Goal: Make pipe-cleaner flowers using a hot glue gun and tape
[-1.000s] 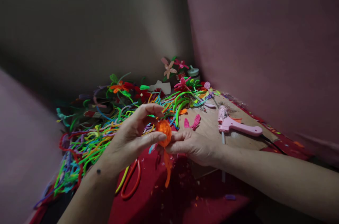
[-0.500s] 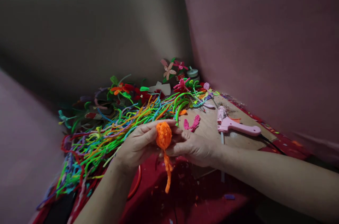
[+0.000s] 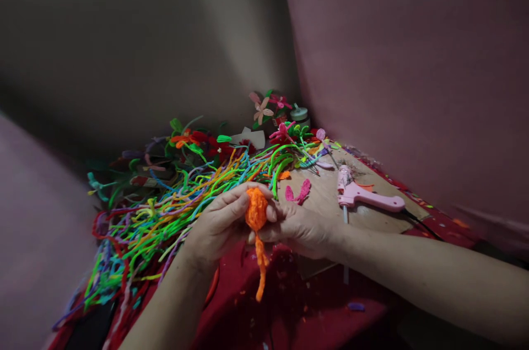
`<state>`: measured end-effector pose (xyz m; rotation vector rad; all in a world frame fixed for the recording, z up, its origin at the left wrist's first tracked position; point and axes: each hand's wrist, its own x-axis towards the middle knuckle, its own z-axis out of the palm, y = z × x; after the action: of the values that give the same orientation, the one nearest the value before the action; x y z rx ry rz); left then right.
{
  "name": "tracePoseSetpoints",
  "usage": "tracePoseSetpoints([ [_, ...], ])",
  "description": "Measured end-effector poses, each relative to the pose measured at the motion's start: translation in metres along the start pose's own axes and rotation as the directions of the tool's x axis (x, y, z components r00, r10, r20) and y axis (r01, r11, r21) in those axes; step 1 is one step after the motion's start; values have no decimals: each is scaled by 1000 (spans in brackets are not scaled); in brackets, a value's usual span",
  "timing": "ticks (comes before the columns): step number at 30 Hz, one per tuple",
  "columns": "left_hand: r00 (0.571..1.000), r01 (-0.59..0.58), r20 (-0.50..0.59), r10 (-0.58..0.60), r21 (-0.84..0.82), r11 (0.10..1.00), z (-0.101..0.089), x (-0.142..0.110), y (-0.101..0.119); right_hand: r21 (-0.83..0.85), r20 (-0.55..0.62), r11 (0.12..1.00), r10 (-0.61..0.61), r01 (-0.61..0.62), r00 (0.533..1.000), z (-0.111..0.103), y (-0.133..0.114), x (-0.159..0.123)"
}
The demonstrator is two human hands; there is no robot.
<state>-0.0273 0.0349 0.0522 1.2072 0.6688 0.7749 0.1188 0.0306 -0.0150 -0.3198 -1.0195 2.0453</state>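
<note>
Between my two hands is an orange pipe-cleaner flower bud, rounded at the top, with a twisted orange tail hanging below it. My left hand pinches its left side, thumb on the near face and fingers curled behind. From the right, my right hand grips the bud, its thumb tip pressed to the side near the base. The far sides of the fingers are hidden. Just beyond my right hand, pink pipe-cleaner petals lie on a brown board.
A pink glue gun rests on the board at right, its cord trailing right. Many colourful pipe cleaners heap at left. Finished flowers and a lidded jar stand at the back corner. Scraps dot the red cloth.
My right thumb has shifted up against the bud's right side, and the bud sits slightly higher between my fingers. Both hands keep hold of it.
</note>
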Motion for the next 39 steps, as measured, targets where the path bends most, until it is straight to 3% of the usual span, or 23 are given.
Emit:
tracePoseSetpoints([
  [3,1000,16,-25,-16,3,1000,0,6,2,4,-11,1000,-21,22,1000,1,-3,0],
  [6,984,-30,-175,35,35,999,1,11,3,-20,-68,1000,-14,13,998,2,-7,1],
  [9,894,-93,-410,184,232,968,2,7,-1,-13,-171,995,-101,101,980,1,-8,4],
  [12,820,-39,-482,309,491,870,8,-3,-12,-4,-256,976,-210,216,944,0,-6,8],
  [14,814,10,-426,394,690,724,13,-10,-24,15,-299,968,-234,250,925,0,-4,8],
  [16,800,74,-324,505,888,454,18,-13,-37,59,-320,961,-238,270,917,2,-2,8],
  [19,751,112,-166,639,986,123,20,-11,-52,119,-352,953,-221,278,910,6,-2,7],
  [22,707,153,-46,706,984,-89,16,-6,-59,110,-381,958,-204,263,902,9,-1,5],
  [24,698,141,9,716,979,-150,14,-4,-60,76,-390,966,-200,248,899,8,-1,5],
  [26,704,74,6,710,994,-82,12,-5,-60,39,-383,969,-213,246,899,7,0,5],
  [27,715,37,-32,698,999,9,11,-6,-59,24,-372,968,-225,251,901,6,0,6],
  [29,750,-19,-167,640,962,273,10,-8,-57,-5,-344,965,-249,263,905,4,0,6],
  [32,822,-52,-360,441,725,687,10,-11,-53,-70,-308,958,-284,277,908,1,-2,6],
  [34,867,-41,-389,313,569,822,11,-11,-50,-95,-290,951,-309,294,906,0,-2,6],
  [36,873,-17,-380,306,603,798,12,-11,-50,-73,-303,949,-314,307,900,0,-2,7],
  [37,856,-8,-365,367,700,715,12,-10,-51,-48,-321,951,-303,304,897,0,-2,8],
  [39,789,36,-264,555,921,388,13,-9,-55,3,-364,957,-269,290,891,2,-1,9],
])
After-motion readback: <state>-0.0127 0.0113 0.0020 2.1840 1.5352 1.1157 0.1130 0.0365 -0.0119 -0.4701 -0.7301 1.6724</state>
